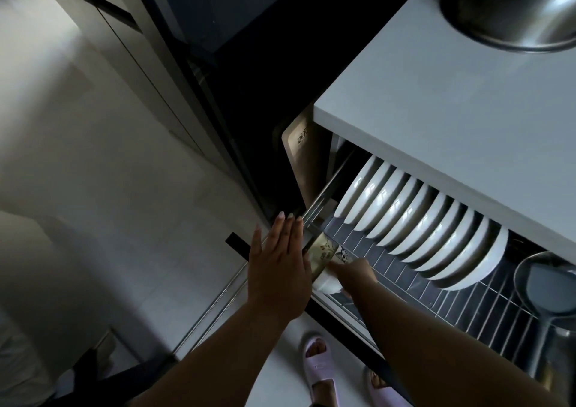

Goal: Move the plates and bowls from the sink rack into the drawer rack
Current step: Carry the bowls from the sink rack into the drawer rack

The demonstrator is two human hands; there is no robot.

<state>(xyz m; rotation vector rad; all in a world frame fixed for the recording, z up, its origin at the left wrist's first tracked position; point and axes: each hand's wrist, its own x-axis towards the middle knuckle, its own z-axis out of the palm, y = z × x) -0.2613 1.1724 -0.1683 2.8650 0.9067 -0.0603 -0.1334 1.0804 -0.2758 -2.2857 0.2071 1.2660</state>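
Down at the drawer rack (436,294), right hand (353,271) grips a patterned bowl (324,255) to slot it, left hand (277,269) flat, empty, steadying.

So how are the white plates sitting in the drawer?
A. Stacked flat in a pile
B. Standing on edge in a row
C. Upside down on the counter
B: the plates stand on edge, side by side, in the drawer rack under the counter.

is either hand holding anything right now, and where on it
The right hand grips a patterned bowl by its rim at the near corner of the drawer rack. The left hand is flat, holding nothing.
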